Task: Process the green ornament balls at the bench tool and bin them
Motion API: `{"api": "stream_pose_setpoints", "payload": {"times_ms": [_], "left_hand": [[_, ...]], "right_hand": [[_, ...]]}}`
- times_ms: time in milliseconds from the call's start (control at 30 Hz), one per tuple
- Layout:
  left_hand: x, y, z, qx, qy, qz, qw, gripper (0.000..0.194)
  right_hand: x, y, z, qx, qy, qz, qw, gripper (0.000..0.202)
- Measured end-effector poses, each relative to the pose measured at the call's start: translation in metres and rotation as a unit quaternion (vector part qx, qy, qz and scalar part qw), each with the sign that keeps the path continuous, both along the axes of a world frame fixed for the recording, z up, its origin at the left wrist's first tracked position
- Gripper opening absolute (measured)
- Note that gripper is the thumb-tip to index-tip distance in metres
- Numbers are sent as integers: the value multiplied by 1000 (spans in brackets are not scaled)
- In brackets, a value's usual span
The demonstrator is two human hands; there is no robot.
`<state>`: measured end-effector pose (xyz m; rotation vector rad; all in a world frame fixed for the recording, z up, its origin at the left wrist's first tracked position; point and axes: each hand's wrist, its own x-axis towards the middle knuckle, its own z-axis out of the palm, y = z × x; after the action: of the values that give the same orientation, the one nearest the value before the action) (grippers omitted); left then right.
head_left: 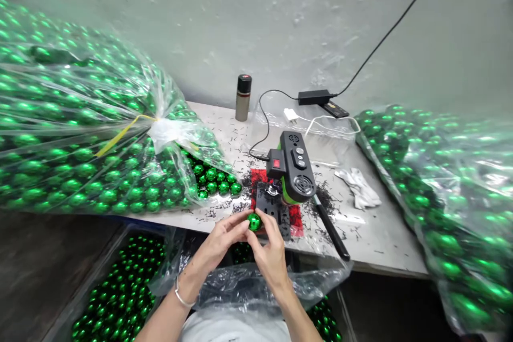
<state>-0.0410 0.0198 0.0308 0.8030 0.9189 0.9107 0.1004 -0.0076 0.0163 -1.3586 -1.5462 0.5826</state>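
Green shine on both sides

Big clear bag (pixel 159 85) of balls (pixel 152 193) fills left of frame, another bag (pixel 465 160) lies at right. Between them, pale table (pixel 393 248) carries black machine (pixel 296 160). At lower centre, left hand (pixel 218 240) and right hand (pixel 272 256) pinch one green ball (pixel 254 222) together. Holding step, I judge; next move calls for light, even fingers.

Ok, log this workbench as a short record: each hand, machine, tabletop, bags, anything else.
Left hand: fingertips on a shiny green ball
Right hand: fingertips on the same ball
Machine: mostly black, with red switch and black handle
Tabletop: strewn with black bits
Bags: clear, holding green balls, at left and right
Other: white gloves, black-capped bottle
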Motion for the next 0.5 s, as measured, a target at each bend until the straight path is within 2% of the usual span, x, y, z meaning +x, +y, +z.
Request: {"api": "stream_pose_setpoints", "payload": {"times_ms": [67, 167, 233, 400, 500], "left_hand": [[8, -2, -4, 12, 19, 9, 1000, 58], [23, -9, -14, 53, 86, 80, 992, 54], [32, -14, -17, 53, 97, 118, 987, 52], [41, -7, -11, -53, -35, 132, 989, 55], [43, 7, -8, -113, -95, 158, 976, 42]], "right_hand": [[3, -3, -3, 19, -22, -5, 1000, 45], [4, -6, -6, 56, -75, -17, 995, 52], [5, -7, -6, 68, -106, -18, 992, 55], [15, -16, 2, 86, -123, -6, 989, 50], [29, -29, 0, 84, -128, -13, 988, 44]]}}
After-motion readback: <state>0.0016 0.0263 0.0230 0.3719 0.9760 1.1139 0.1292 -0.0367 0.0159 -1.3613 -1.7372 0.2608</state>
